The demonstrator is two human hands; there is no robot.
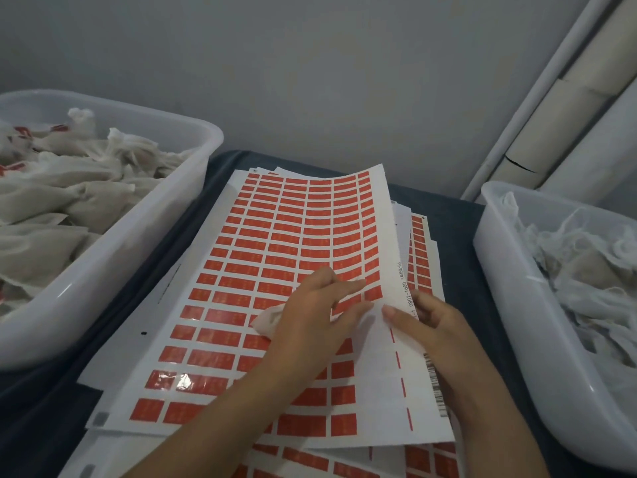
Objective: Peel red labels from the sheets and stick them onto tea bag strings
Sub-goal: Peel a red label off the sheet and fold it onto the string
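A sheet of red labels (275,243) lies on top of a stack of similar sheets in the middle of the dark table. Its right edge is lifted and curls up. My right hand (434,326) pinches that right edge, thumb on top and fingers underneath. My left hand (317,312) lies on the sheet with a white tea bag (269,320) tucked under the palm, and its fingers reach onto the labels near the lifted edge. Whether a label sits between those fingertips I cannot make out.
A clear plastic bin (144,232) on the left holds several tea bags, some with red labels on them. Another clear bin (517,305) on the right holds several unlabelled tea bags. A grey wall stands behind, with cardboard tubes (565,108) leaning at the back right.
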